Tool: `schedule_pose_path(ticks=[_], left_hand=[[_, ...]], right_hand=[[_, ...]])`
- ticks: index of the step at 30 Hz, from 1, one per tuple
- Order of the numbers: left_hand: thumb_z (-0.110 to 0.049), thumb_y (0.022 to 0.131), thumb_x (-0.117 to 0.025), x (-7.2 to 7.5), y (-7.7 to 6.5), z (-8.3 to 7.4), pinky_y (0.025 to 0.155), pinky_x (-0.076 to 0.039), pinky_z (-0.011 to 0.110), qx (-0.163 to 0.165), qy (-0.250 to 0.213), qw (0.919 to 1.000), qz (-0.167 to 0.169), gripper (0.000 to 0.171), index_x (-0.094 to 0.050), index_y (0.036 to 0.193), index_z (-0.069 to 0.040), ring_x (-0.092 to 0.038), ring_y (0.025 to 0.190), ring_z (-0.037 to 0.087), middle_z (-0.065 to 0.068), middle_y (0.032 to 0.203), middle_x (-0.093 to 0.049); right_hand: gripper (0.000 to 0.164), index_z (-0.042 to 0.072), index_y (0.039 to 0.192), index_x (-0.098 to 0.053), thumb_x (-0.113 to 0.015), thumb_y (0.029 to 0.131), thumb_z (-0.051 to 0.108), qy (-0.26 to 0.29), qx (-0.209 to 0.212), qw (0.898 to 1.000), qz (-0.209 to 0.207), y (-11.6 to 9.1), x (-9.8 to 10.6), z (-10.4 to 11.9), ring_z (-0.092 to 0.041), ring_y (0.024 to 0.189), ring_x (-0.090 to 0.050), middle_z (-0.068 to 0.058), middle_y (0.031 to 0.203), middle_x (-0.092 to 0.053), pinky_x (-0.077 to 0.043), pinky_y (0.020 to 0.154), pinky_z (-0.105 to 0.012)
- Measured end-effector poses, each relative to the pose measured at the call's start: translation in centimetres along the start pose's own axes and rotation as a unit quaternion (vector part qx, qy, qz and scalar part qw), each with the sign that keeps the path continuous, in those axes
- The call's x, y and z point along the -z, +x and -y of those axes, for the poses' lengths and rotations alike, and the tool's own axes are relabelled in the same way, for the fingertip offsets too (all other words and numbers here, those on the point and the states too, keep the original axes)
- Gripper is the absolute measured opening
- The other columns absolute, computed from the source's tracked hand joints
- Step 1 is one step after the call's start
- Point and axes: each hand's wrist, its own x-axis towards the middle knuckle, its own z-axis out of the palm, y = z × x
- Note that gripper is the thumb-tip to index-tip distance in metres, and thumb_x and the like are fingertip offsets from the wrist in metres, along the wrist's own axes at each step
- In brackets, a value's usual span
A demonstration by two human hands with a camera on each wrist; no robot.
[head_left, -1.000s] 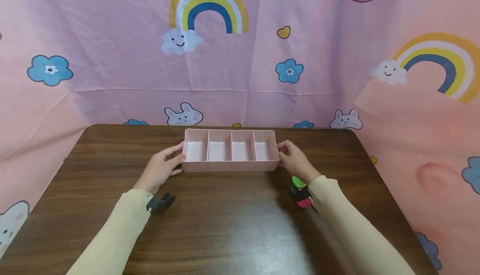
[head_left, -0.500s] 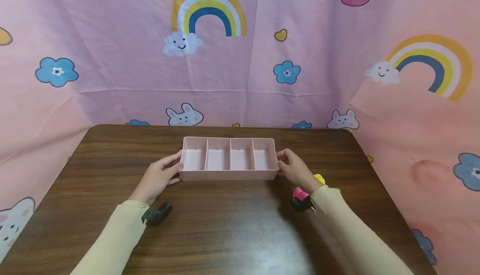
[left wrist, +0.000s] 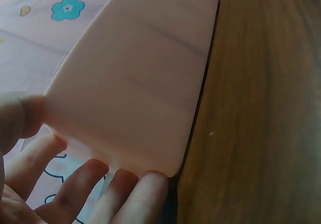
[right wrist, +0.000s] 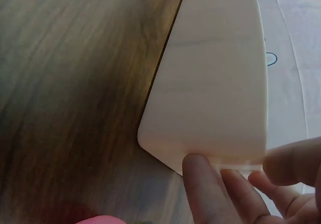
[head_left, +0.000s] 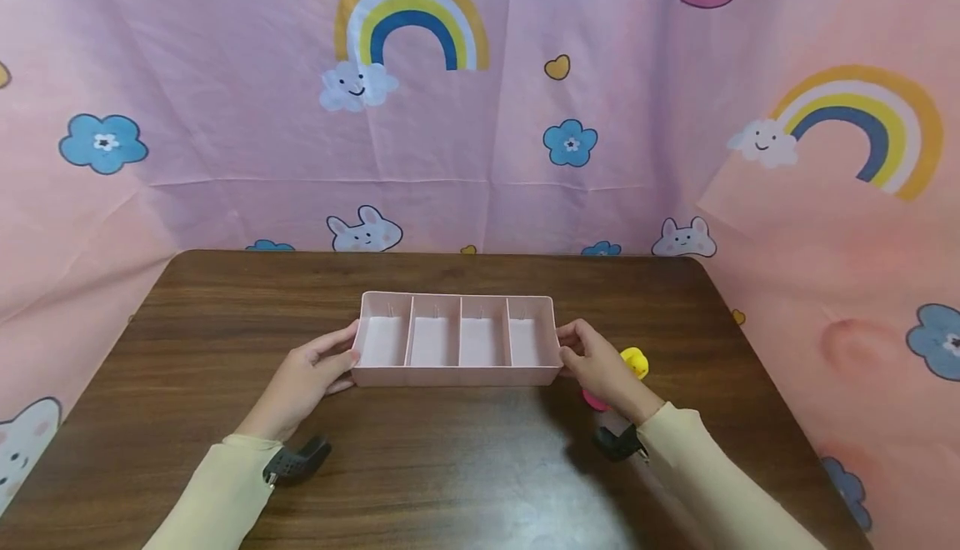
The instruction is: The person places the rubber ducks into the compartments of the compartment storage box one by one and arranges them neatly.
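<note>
A pale pink divided storage box (head_left: pixel 457 377) lies long side towards me on the table, its several compartments facing up and bare inside. At its left end my left hand (head_left: pixel 303 383) grips the wall, thumb near the top edge and fingers along the end. My right hand (head_left: pixel 600 367) grips the opposite end in the same way. In the left wrist view, the left fingers (left wrist: pixel 150 194) press on the end of the box (left wrist: pixel 135 78). From the right wrist, the box's long side (right wrist: pixel 210 83) shows with the right fingers (right wrist: pixel 203 184) touching its corner.
Beside and partly behind my right wrist are a small yellow object (head_left: pixel 635 362) and a pink one (head_left: pixel 595 401), mostly hidden. The brown wooden table (head_left: pixel 450 483) ends at a patterned pink cloth backdrop (head_left: pixel 450 133). Black straps (head_left: pixel 300 460) sit on both wrists.
The storage box has moved towards me, away from the table's far edge, with both hands holding its ends throughout. More of the yellow object shows beside the right wrist.
</note>
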Motion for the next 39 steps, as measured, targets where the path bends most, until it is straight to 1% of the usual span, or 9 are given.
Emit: schedule_pose_path(ticks=[7, 10, 13, 16, 19, 23, 29, 32, 39], left_hand=[[-0.022, 0.105, -0.062, 0.0, -0.4, 0.2, 0.088, -0.061, 0.037, -0.022, 0.007, 0.9997, 0.001, 0.056, -0.042, 0.156, -0.007, -0.058, 0.129, 0.037, 0.024, 0.153, -0.048], [-0.024, 0.106, -0.061, 0.5, 0.0, 0.7, 0.087, -0.062, 0.039, -0.034, 0.008, 0.9994, 0.008, 0.056, -0.041, 0.154, -0.004, -0.060, 0.127, 0.033, 0.027, 0.151, -0.048], [-0.030, 0.107, -0.058, 1.3, 0.8, 1.0, 0.088, -0.061, 0.040, -0.038, -0.001, 0.9991, 0.015, 0.060, -0.036, 0.157, -0.004, -0.059, 0.126, 0.023, 0.029, 0.153, -0.044], [-0.035, 0.108, -0.056, 1.9, 1.8, 1.4, 0.088, -0.061, 0.040, -0.042, -0.014, 0.9986, 0.029, 0.065, -0.030, 0.161, -0.008, -0.059, 0.125, 0.017, 0.027, 0.156, -0.041], [-0.032, 0.108, -0.057, 2.3, 2.7, 1.6, 0.086, -0.062, 0.041, -0.045, -0.026, 0.9973, 0.051, 0.066, -0.027, 0.164, -0.013, -0.059, 0.127, 0.024, 0.026, 0.158, -0.039], [-0.025, 0.107, -0.059, 2.3, 3.4, 1.8, 0.085, -0.062, 0.043, -0.055, -0.042, 0.9948, 0.075, 0.065, -0.029, 0.164, -0.015, -0.062, 0.124, 0.030, 0.025, 0.158, -0.038], [-0.019, 0.106, -0.060, 2.3, 3.6, 2.4, 0.084, -0.062, 0.042, -0.067, -0.061, 0.9929, 0.077, 0.063, -0.032, 0.162, -0.010, -0.066, 0.118, 0.019, 0.024, 0.161, -0.036], [-0.019, 0.106, -0.060, 2.2, 3.6, 2.5, 0.084, -0.062, 0.042, -0.067, -0.064, 0.9929, 0.075, 0.063, -0.032, 0.162, -0.009, -0.067, 0.116, 0.016, 0.024, 0.161, -0.036], [-0.020, 0.106, -0.060, 2.2, 3.7, 2.6, 0.085, -0.062, 0.043, -0.061, -0.067, 0.9930, 0.076, 0.064, -0.031, 0.162, -0.008, -0.068, 0.116, 0.017, 0.025, 0.162, -0.034]], right_hand=[[0.028, -0.003, 0.129, -0.055, -0.059, 0.102, 0.002, -0.041, 0.020, 0.999, 0.013, -0.3, 0.7, 0.3, -0.033, 0.103, -0.067, -0.022, 0.122, -0.062, -0.063, 0.080, -0.041], [0.027, -0.002, 0.128, -0.059, -0.061, 0.102, 0.005, -0.082, 0.055, 0.995, 0.023, -0.1, 2.1, 0.3, -0.033, 0.101, -0.070, -0.021, 0.120, -0.066, -0.064, 0.077, -0.042], [0.026, 0.001, 0.126, -0.064, -0.064, 0.101, 0.007, -0.157, 0.110, 0.981, 0.009, 0.1, 4.5, 0.0, -0.032, 0.104, -0.070, -0.018, 0.120, -0.070, -0.061, 0.085, -0.047], [0.028, 0.001, 0.125, -0.065, -0.069, 0.098, 0.009, -0.259, 0.147, 0.955, -0.004, 0.2, 6.9, -0.8, -0.030, 0.106, -0.069, -0.015, 0.120, -0.071, -0.057, 0.093, -0.051], [0.033, 0.000, 0.125, -0.066, -0.073, 0.094, 0.009, -0.324, 0.156, 0.933, 0.017, 0.1, 8.5, -1.7, -0.032, 0.105, -0.069, -0.015, 0.119, -0.071, -0.057, 0.093, -0.053], [0.036, 0.003, 0.124, -0.066, -0.078, 0.091, 0.011, -0.357, 0.168, 0.918, 0.041, 0.1, 8.7, -2.9, -0.032, 0.103, -0.069, -0.012, 0.114, -0.071, -0.058, 0.090, -0.052], [0.037, 0.004, 0.118, -0.070, -0.084, 0.086, 0.016, -0.383, 0.204, 0.900, 0.040, 0.3, 7.5, -3.8, -0.027, 0.095, -0.070, -0.008, 0.109, -0.072, -0.060, 0.083, -0.047], [0.036, 0.005, 0.117, -0.071, -0.085, 0.085, 0.016, -0.386, 0.201, 0.900, 0.035, 0.4, 7.3, -3.8, -0.026, 0.095, -0.070, -0.006, 0.109, -0.073, -0.060, 0.083, -0.046], [0.036, 0.008, 0.118, -0.068, -0.083, 0.086, 0.011, -0.374, 0.183, 0.909, 0.038, 0.9, 7.1, -3.8, -0.025, 0.096, -0.071, -0.005, 0.109, -0.072, -0.060, 0.083, -0.047]])
